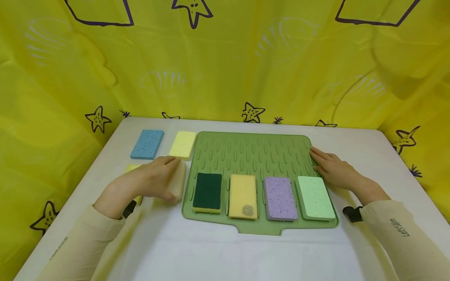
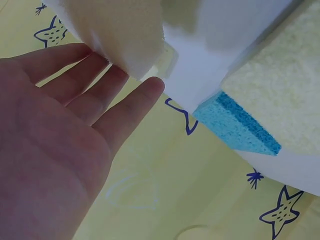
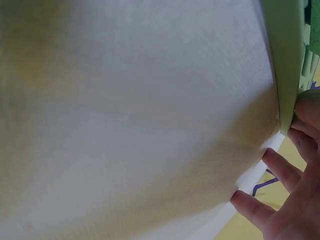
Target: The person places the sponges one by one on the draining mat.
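My left hand point(image 1: 154, 177) holds a cream sponge point(image 1: 178, 181) by its two ends, fingers at the far end and thumb at the near one. The sponge stands just left of a green ridged mat point(image 1: 253, 152); in the left wrist view the fingertips meet the edge of that cream sponge point(image 2: 125, 30). My right hand point(image 1: 337, 171) reaches to the mat's right edge, its fingers fairly straight. In the right wrist view, the right hand point(image 3: 295, 195) has fingertips beside the mat's rim point(image 3: 286, 65) and others spread near the white table.
Along the mat's near side lie a dark green-topped sponge point(image 1: 207, 192), an orange-yellow one point(image 1: 243, 195), a purple one point(image 1: 280, 198) and a mint one point(image 1: 315, 198). Left of the mat are blue point(image 1: 147, 144) and pale yellow point(image 1: 183, 144) sponges; a yellow one point(image 1: 131, 168) is partly hidden under my left wrist.
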`<state>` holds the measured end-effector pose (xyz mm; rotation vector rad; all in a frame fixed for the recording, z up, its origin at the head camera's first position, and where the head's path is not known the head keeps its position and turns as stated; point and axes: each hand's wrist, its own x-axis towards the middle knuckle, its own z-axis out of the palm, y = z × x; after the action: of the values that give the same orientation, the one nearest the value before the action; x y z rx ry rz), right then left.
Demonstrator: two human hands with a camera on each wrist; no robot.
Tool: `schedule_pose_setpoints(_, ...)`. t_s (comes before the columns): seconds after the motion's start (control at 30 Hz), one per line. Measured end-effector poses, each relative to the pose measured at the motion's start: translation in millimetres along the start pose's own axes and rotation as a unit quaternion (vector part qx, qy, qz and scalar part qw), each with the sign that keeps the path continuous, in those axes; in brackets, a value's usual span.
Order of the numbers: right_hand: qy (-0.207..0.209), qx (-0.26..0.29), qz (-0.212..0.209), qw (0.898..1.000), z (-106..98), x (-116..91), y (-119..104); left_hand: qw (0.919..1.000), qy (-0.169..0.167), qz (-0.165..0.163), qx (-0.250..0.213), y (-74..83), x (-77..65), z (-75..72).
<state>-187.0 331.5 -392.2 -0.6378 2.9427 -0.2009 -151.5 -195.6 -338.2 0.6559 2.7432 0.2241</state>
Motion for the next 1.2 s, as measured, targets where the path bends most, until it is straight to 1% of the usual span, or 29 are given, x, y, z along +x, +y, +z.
schedule_pose_setpoints(0.17, -0.001, 0.001, 0.0, 1.0, 0.0, 0.4, -1.1, 0.9998, 0.018, 0.007, 0.012, -0.4, 4.1, -7.5)
schedule_pose_setpoints(0.37, -0.009, 0.006, 0.007, 1.0, -0.9, 0.8, -2.0, 0.9993, 0.033, 0.002, 0.019, 3.7, 14.7, -14.8)
schedule_pose_setpoints(0.63, -0.013, 0.01, 0.01, 1.0, -2.0, 0.9, -2.6, 0.9992, 0.031, 0.009, 0.022, 13.5, 27.5, -21.5)
schedule_pose_setpoints(0.9, -0.013, 0.008, 0.01, 1.0, -1.5, 0.5, 0.0, 0.9993, 0.027, 0.026, 0.008, 30.6, 43.9, -28.1)
schedule_pose_setpoints(1.07, -0.016, 0.01, 0.011, 1.0, -0.9, 0.9, 0.8, 0.999, 0.018, 0.037, 0.014, 39.9, 53.0, -30.4)
schedule_pose_setpoints(1.2, -0.013, 0.012, 0.01, 1.0, -2.0, 1.1, -1.3, 0.9986, 0.021, 0.046, 0.018, 47.7, 60.8, -33.0)
